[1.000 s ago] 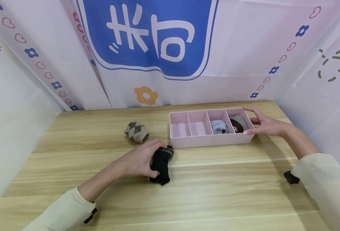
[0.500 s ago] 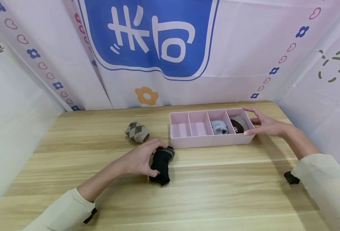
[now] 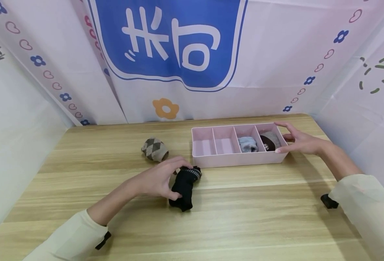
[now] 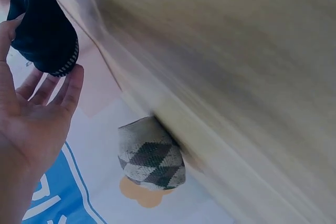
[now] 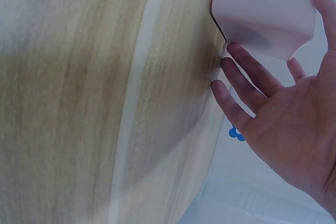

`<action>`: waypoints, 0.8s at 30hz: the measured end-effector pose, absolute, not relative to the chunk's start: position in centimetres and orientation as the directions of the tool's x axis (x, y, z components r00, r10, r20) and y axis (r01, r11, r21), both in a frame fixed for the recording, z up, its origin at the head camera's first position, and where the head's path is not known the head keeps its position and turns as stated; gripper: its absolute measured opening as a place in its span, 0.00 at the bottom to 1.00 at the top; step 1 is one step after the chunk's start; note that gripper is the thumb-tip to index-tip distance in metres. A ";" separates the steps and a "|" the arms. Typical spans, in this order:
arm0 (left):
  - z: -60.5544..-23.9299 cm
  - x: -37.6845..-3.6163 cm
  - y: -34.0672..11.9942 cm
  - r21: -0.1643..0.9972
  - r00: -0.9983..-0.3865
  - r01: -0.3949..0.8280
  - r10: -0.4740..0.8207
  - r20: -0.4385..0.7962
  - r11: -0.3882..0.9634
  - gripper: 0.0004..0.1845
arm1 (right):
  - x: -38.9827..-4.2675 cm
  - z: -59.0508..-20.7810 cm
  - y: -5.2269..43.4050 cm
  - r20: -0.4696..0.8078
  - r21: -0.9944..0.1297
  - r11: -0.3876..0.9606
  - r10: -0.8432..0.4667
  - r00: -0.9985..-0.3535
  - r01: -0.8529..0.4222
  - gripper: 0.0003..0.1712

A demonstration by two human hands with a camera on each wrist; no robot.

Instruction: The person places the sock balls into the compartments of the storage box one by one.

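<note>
My left hand [image 3: 157, 179] grips a rolled black sock [image 3: 183, 188] with a grey-striped cuff, thumb on its near side and fingers over its far end. In the left wrist view the black sock [image 4: 44, 27] sits between thumb and fingertips. At the right end of a pink divided storage box [image 3: 237, 158], my right hand [image 3: 301, 141] holds the end, thumb at the near corner and index finger at the far one. The right wrist view shows its other fingers [image 5: 244, 85] spread beside the box's end wall. A rolled argyle sock [image 3: 154, 149] lies beyond the left hand.
A light-blue rolled sock [image 3: 247, 144] and a grey-and-brown one [image 3: 269, 140] lie in the box's two right compartments; the left ones are bare. The wooden table [image 3: 244, 217] backs onto a printed cloth [image 3: 260, 98], with white cloth at both sides.
The black sock's cuff end has shifted slightly right in the left hand, whose fingers moved a little with it. The right hand and the box have stayed in place.
</note>
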State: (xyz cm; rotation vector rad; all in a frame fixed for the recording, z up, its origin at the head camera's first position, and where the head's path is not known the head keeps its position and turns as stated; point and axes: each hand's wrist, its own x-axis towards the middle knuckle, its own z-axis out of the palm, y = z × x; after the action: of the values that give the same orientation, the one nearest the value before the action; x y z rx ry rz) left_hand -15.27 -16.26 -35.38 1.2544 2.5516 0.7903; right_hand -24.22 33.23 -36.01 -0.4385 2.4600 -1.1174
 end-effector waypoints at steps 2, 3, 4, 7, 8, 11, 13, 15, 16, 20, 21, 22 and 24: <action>-35.2 -15.3 -16.2 0.542 -0.612 0.685 0.788 0.066 0.487 0.40 | -24.2 -36.0 33.2 -0.228 -0.767 0.631 -0.437 -0.870 -0.116 0.61; -35.1 -15.4 -16.1 0.540 -0.604 0.692 0.794 0.072 0.478 0.39 | -24.2 -36.0 33.2 -0.229 -0.766 0.632 -0.437 -0.870 -0.116 0.61; -35.0 -15.3 -16.0 0.539 -0.600 0.696 0.797 0.074 0.474 0.40 | -24.2 -36.0 33.2 -0.230 -0.765 0.633 -0.437 -0.869 -0.116 0.61; -34.6 -15.3 -15.8 0.543 -0.588 0.705 0.804 0.088 0.456 0.39 | -24.2 -36.0 33.2 -0.229 -0.763 0.635 -0.439 -0.869 -0.119 0.61; -34.6 -15.3 -15.8 0.547 -0.584 0.707 0.807 0.094 0.448 0.39 | -24.2 -36.0 33.2 -0.230 -0.762 0.636 -0.439 -0.869 -0.120 0.61; -34.5 -15.4 -15.5 0.571 -0.568 0.711 0.814 0.121 0.411 0.39 | -24.2 -36.0 33.2 -0.229 -0.760 0.638 -0.439 -0.869 -0.122 0.61; -34.6 -15.5 -15.3 0.579 -0.555 0.718 0.819 0.142 0.387 0.39 | -24.2 -36.0 33.2 -0.228 -0.761 0.638 -0.439 -0.869 -0.122 0.61; -34.7 -15.6 -15.0 0.585 -0.548 0.722 0.822 0.157 0.370 0.39 | -24.2 -36.0 33.2 -0.223 -0.763 0.635 -0.441 -0.869 -0.126 0.61; -34.7 -15.6 -14.9 0.586 -0.548 0.722 0.821 0.161 0.367 0.39 | -24.2 -36.0 33.2 -0.222 -0.764 0.633 -0.442 -0.869 -0.127 0.61; -34.5 -15.7 -14.4 0.600 -0.567 0.705 0.809 0.155 0.379 0.40 | -24.2 -36.0 33.2 -0.219 -0.766 0.630 -0.444 -0.869 -0.129 0.61; -34.5 -15.7 -14.2 0.606 -0.573 0.698 0.805 0.153 0.381 0.41 | -24.2 -36.0 33.2 -0.220 -0.766 0.630 -0.444 -0.869 -0.128 0.61; -34.4 -15.8 -14.1 0.613 -0.578 0.692 0.802 0.154 0.381 0.41 | -24.2 -36.0 33.2 -0.220 -0.767 0.629 -0.443 -0.869 -0.126 0.61; -34.3 -15.9 -13.9 0.619 -0.585 0.687 0.795 0.162 0.380 0.41 | -24.2 -36.0 33.2 -0.220 -0.769 0.627 -0.442 -0.869 -0.124 0.60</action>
State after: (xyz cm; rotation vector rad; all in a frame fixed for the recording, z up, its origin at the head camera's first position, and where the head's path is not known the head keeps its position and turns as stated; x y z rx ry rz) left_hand -15.87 -13.90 -34.35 1.3396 2.4705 0.9885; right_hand -24.22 33.20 -36.01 -0.4502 2.4616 -1.1207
